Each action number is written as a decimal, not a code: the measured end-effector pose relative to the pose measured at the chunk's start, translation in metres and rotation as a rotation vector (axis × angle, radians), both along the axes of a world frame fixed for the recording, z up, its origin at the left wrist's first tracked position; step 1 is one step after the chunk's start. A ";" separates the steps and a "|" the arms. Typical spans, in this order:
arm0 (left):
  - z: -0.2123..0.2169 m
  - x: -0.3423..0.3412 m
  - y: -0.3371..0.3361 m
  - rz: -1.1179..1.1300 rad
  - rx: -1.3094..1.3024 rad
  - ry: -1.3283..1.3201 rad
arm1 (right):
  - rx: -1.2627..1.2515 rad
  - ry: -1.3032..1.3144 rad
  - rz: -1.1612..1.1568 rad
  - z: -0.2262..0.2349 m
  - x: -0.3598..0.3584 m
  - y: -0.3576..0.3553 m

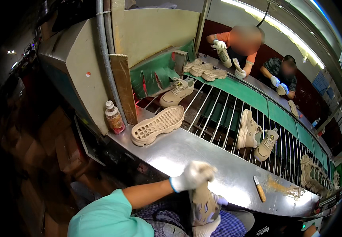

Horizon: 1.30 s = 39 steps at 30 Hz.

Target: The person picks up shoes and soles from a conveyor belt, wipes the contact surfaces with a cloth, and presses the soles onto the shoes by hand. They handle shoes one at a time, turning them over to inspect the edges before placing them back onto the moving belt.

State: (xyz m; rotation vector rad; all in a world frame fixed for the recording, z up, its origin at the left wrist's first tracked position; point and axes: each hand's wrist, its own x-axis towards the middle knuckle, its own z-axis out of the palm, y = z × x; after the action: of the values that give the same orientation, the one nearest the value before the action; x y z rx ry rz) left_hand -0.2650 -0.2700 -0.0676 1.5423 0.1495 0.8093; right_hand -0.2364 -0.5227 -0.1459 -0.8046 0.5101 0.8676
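A beige shoe [203, 207] with lavender patches is held upright over my lap, in front of the metal bench edge. My left hand [194, 175], in a white glove, is curled at the upper end of this shoe; its fingers are slightly blurred. From below, my right hand [207, 228], also gloved, grips the shoe's lower end. A loose beige sole [158, 125], its gridded hollow facing up, lies on the metal ledge [163, 158] ahead of my left hand. Behind that sole a beige shoe [177, 92] rests on the rods.
A wood-handled knife [260, 189] lies right of my hands. Left, a stained bottle [115, 117] stands by a post. Two beige shoes [249, 130] sit on the rod conveyor [214, 114]; several more shoes [309, 173] stand farther right. Two gloved people work across the green belt [250, 94].
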 end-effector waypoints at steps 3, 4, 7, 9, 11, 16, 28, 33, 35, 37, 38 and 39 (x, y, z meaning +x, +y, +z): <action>0.045 0.018 -0.021 -0.340 0.094 -0.001 | 0.075 -0.181 0.181 0.016 -0.021 -0.031; 0.067 0.025 -0.023 -0.438 0.056 -0.033 | 0.184 -0.156 0.275 0.015 -0.009 -0.039; 0.095 0.040 -0.031 -0.730 -0.254 -0.253 | 0.559 -0.022 0.585 0.019 0.026 -0.043; 0.102 0.063 -0.027 -0.582 0.025 -0.341 | 0.800 -0.007 0.753 0.028 0.044 -0.040; 0.086 0.089 0.004 -0.179 0.567 -0.392 | 0.701 -0.006 0.560 0.062 0.027 -0.029; 0.028 0.082 0.219 0.548 0.957 0.648 | 0.410 0.187 0.200 0.028 0.014 -0.032; -0.006 -0.015 0.266 0.024 0.392 0.974 | 0.212 -0.249 0.218 -0.077 0.022 -0.069; 0.024 -0.025 0.195 -0.330 -0.375 0.609 | -0.542 -0.973 0.346 0.009 0.008 -0.026; 0.023 -0.042 0.171 -0.369 -0.390 0.582 | -0.618 -0.995 0.407 0.001 -0.003 -0.032; 0.013 -0.056 0.149 -0.375 -0.392 0.530 | -0.634 -0.984 0.340 -0.014 -0.007 -0.036; 0.011 -0.055 0.133 -0.404 -0.410 0.533 | -0.654 -0.951 0.299 -0.021 -0.017 -0.040; 0.018 -0.055 0.120 -0.468 -0.467 0.547 | -0.670 -1.013 0.296 -0.027 -0.014 -0.045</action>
State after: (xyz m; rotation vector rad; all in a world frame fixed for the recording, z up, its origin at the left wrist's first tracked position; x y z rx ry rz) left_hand -0.3202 -0.1502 -0.0497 1.2426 0.3363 -0.0364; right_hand -0.2505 -0.5680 -0.1724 -1.8167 -0.2594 0.4340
